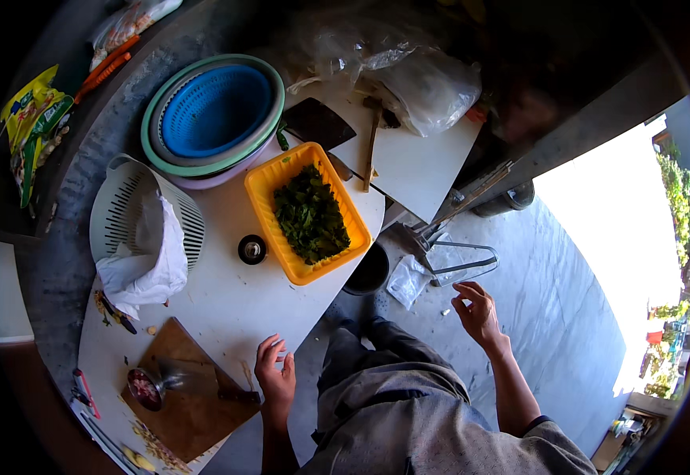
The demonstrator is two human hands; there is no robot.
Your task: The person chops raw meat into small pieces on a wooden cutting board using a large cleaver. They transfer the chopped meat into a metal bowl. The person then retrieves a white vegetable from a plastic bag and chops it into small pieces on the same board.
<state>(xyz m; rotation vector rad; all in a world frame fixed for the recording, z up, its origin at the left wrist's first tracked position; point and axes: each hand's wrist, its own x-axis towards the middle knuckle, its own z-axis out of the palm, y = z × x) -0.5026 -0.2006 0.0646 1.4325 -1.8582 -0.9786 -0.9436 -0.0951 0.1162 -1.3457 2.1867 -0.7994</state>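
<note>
A yellow-and-green snack bag [32, 119] lies at the far left edge, a clear bag of orange sticks [119, 36] beyond it and a crumpled clear plastic bag [428, 87] at the top of the white surface [226, 305]. A yellow plastic tray [266, 186] of chopped greens [310, 214] sits mid-surface beside stacked blue, green and lilac colanders [214, 111] and a slatted white basket [123, 198]. The left hand [275, 372] rests at the surface edge, fingers loosely spread and empty, just beside a wooden cutting board [190, 396]. The right hand [478, 311] hovers over the concrete floor, fingers half-curled, holding nothing.
</note>
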